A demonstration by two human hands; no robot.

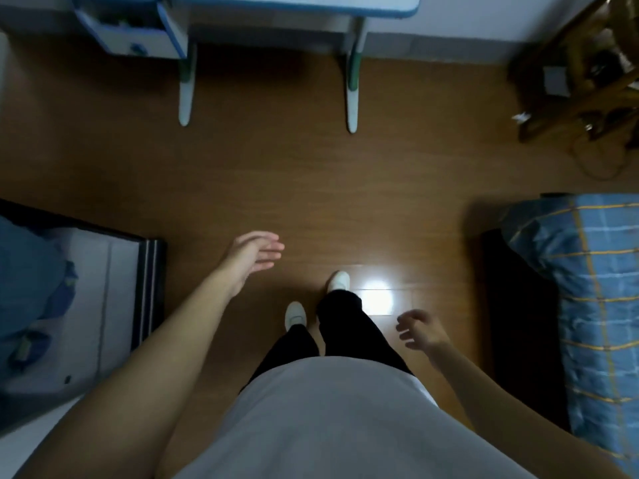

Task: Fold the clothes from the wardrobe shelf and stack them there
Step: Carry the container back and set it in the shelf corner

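crumpled blue fabric lies soft and bunched at the left edge, on a smooth pale surface edged by a dark ribbed frame; whether it is clothing i cannot tell. smooth brown wooden floor spreads from there to a blue checked quilt with yellow lines at the right. ahead stands a pale, blue-edged worktop on two slim legs, with blurred wooden furniture in the far right corner. white shoes stand on the floor near a bright glare. the left hand hovers over the floor, grip wide, fingers straight, holding nothing. the right hand hangs with fingers loosely curled, grip empty.
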